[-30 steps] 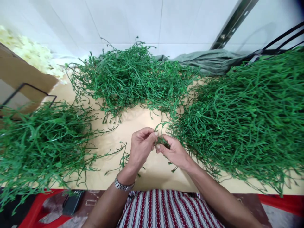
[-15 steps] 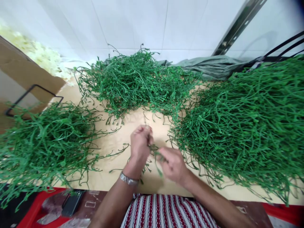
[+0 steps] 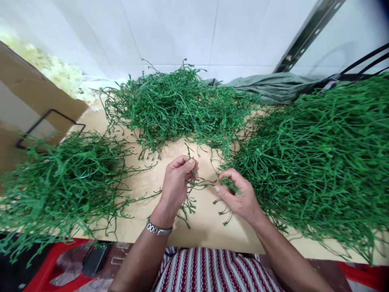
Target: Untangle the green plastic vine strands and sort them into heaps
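Two hands at work on thin green plastic stems over a tan counter (image 3: pixel 200 227).

We see our left hand (image 3: pixel 178 182), a silver wristwatch (image 3: pixel 158 230) on its wrist, with its grip pinched on a branching green plastic sprig (image 3: pixel 190 200) that hangs from the fingers. Our right hand (image 3: pixel 238 196) sits just beside it, grip pressed together on a small green stem piece (image 3: pixel 228 184). Large heaps of the same green stems lie left (image 3: pixel 57 182), behind (image 3: pixel 179 105) and right (image 3: pixel 319 158) of our hands.
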{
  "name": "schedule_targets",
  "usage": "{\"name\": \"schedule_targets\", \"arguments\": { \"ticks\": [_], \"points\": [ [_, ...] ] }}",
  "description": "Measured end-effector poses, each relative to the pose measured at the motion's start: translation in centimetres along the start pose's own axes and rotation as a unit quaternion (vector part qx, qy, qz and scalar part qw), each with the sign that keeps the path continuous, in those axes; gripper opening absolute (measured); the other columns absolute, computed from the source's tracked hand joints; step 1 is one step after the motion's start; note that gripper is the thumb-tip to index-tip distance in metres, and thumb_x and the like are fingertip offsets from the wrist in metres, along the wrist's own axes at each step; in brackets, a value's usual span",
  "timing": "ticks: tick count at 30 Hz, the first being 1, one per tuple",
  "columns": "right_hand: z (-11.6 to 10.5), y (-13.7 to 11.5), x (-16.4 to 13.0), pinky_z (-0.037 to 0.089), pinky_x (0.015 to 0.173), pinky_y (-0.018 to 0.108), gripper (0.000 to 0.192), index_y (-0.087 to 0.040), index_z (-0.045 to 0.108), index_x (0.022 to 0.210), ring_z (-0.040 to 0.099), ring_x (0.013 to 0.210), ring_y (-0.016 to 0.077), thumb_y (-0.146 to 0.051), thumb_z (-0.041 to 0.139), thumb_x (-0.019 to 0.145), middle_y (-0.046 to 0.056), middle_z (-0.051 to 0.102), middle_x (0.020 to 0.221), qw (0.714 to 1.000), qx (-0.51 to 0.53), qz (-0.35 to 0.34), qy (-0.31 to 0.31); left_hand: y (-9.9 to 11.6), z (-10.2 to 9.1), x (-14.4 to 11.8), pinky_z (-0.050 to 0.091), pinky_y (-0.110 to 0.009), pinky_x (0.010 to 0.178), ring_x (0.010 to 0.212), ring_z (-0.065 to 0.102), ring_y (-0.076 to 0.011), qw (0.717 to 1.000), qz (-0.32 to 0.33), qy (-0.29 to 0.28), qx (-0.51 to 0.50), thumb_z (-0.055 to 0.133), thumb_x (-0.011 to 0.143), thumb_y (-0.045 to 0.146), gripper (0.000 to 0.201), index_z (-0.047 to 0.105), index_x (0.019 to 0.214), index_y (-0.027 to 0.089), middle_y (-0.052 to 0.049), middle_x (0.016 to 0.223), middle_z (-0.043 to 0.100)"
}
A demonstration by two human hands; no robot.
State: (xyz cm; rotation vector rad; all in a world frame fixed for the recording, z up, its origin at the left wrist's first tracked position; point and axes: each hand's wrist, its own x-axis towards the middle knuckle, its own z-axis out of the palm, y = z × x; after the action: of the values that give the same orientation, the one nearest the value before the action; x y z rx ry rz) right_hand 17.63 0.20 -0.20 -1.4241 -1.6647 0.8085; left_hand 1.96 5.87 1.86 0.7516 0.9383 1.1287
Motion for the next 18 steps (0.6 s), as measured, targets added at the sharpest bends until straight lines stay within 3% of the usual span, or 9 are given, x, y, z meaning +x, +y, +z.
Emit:
{"name": "schedule_targets", "arguments": {
  "ticks": [5,8,10,12,13,15,18],
  "points": [
    [-1.4,-0.9,-0.5,0.037,0.051,0.022,0.014,-0.020,0.052,0.083,0.050,0.053,0.0100,-0.034,0.051,0.083,-0.001,0.057,0.066,0.993,-0.094,-0.073,0.012,-0.3,-0.2,-0.3,0.029,-0.017,0.040,0.043,0.047,-0.0065,1.000,-0.020,-0.008,-0.009,0.064,0.067,0.022,0.015,0.053,0.060,0.014,0.002,0.055,0.056],
    [-4.7,-2.7,-0.6,0.038,0.050,0.021,0.008,-0.022,0.054,0.085,0.051,0.052,0.0092,-0.029,0.053,0.083,-0.002,0.059,0.067,0.964,-0.187,-0.147,0.117,-0.4,-0.3,-0.4,0.030,-0.018,0.042,0.045,0.048,-0.0067,1.000,-0.024,-0.005,-0.017,0.065,0.067,0.019,0.015,0.052,0.059,0.014,0.001,0.056,0.057],
    [-7.9,-3.8,0.0,0.038,0.049,0.022,0.010,-0.024,0.056,0.089,0.053,0.054,0.0098,-0.026,0.058,0.080,-0.002,0.061,0.068,0.893,-0.302,-0.217,0.255,-0.3,-0.2,-0.3,0.030,-0.018,0.043,0.046,0.047,-0.0068,0.999,-0.026,-0.012,-0.022,0.065,0.066,0.018,0.016,0.051,0.057,0.014,0.001,0.056,0.058],
    [-11.8,-4.3,1.1,0.039,0.052,0.024,0.017,-0.025,0.058,0.095,0.055,0.060,0.0122,-0.026,0.059,0.078,0.000,0.062,0.070,0.773,-0.440,-0.260,0.376,-0.2,-0.1,-0.3,0.031,-0.018,0.043,0.046,0.047,-0.0070,0.999,-0.031,-0.022,-0.028,0.066,0.065,0.018,0.018,0.051,0.056,0.014,0.001,0.056,0.058],
    [-13.7,-4.2,1.8,0.040,0.057,0.027,0.020,-0.024,0.059,0.099,0.057,0.067,0.0152,-0.029,0.057,0.080,0.004,0.064,0.076,0.716,-0.498,-0.237,0.427,-0.2,0.1,-0.3,0.031,-0.018,0.043,0.046,0.047,-0.0072,0.999,-0.034,-0.028,-0.030,0.066,0.065,0.018,0.018,0.051,0.056,0.014,0.001,0.056,0.057],
    [-17.1,-3.5,3.0,0.042,0.072,0.036,0.027,-0.018,0.061,0.101,0.059,0.081,0.0224,-0.035,0.051,0.083,0.010,0.064,0.085,0.683,-0.579,-0.140,0.423,-0.1,0.3,-0.5,0.030,-0.018,0.042,0.046,0.046,-0.0075,0.998,-0.040,-0.035,-0.031,0.066,0.064,0.018,0.017,0.052,0.056,0.014,0.001,0.055,0.057],
    [-20.3,-1.8,3.8,0.034,0.086,0.051,0.048,-0.013,0.056,0.114,0.054,0.100,0.0333,-0.046,0.054,0.079,0.016,0.063,0.096,0.715,-0.645,-0.023,0.267,0.0,0.5,-0.6,0.029,-0.018,0.041,0.045,0.046,-0.0076,0.998,-0.044,-0.037,-0.024,0.066,0.064,0.018,0.015,0.053,0.057,0.014,0.001,0.053,0.057]
  ]
}}
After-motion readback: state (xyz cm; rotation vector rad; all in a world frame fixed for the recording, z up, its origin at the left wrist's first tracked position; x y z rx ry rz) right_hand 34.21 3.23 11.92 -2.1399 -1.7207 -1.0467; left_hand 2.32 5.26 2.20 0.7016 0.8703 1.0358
